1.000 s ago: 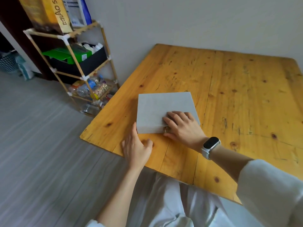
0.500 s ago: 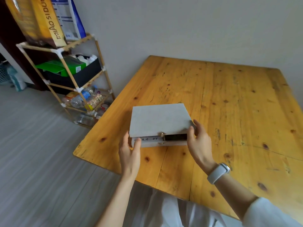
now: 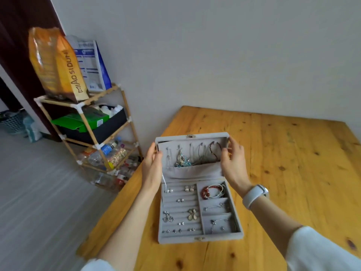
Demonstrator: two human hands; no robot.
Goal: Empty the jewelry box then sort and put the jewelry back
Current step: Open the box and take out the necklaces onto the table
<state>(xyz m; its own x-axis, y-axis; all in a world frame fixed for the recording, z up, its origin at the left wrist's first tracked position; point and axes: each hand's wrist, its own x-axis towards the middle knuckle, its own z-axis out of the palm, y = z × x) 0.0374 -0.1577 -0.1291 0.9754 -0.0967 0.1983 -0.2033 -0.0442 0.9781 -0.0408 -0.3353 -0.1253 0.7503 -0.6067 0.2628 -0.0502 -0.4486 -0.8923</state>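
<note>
Lid (image 3: pixel 192 151) now raised, left hand (image 3: pixel 152 165) and right hand (image 3: pixel 233 163) gripping it; shelf (image 3: pixel 93 137) beside table (image 3: pixel 293 173).

matt grey velvety jewelry box (image 3: pixel 199 238), knotty wood table (image 3: pixel 293 163)

Setting: a home, a lived-in room. My evidence: knotty pine table (image 3: pixel 283 153) pushed against a plain grey wall (image 3: pixel 214 55); bamboo storage rack (image 3: pixel 86 122) beside it carrying an orange feed-style bag (image 3: pixel 56 65), a green carton (image 3: pixel 82 120) and plastic bottles (image 3: pixel 105 153); grey plank floor (image 3: pixel 39 192); laundry basket (image 3: pixel 11 122) at the far left.
</note>
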